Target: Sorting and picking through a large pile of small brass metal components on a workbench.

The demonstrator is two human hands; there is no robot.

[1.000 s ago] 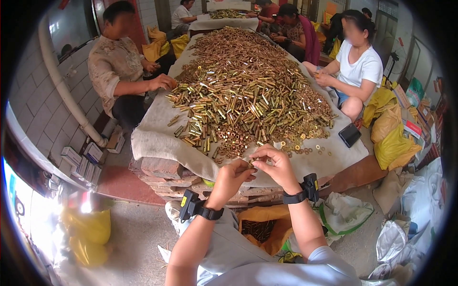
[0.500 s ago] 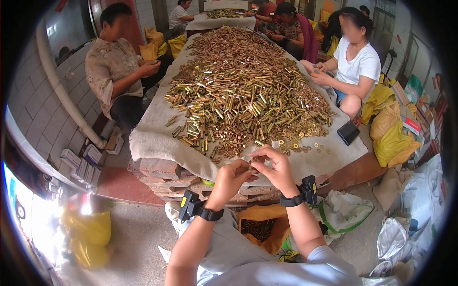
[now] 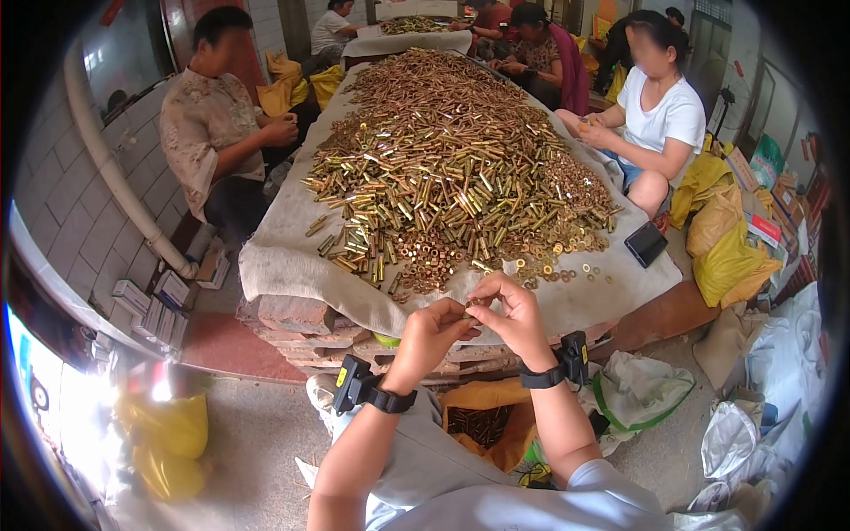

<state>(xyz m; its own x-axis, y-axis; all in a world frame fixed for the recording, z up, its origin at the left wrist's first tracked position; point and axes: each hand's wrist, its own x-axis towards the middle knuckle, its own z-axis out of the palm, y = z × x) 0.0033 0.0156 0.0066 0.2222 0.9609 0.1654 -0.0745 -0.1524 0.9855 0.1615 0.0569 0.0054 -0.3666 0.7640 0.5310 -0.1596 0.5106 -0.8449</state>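
Observation:
My left hand and my right hand meet just off the near edge of the cloth-covered table. Their fingertips pinch a small metal fastener between them; fingers cover most of it, so its exact kind is hidden. Just beyond lies a cluster of coppery nuts. Flat brass-coloured washers are scattered to the right of it. Behind these rises a large heap of brass-coloured metal sleeves and bolts. Both wrists wear black straps with small boxes.
A pale cloth covers the table, on stacked bricks. A black phone lies at its right edge. An orange sack of metal parts stands below my hands. Co-workers sit along both sides. Yellow bags and white sacks crowd the right.
My hands stay together at nearly the same spot, with the fingers shifted slightly around the fastener. The co-worker on the left has brought both hands together.

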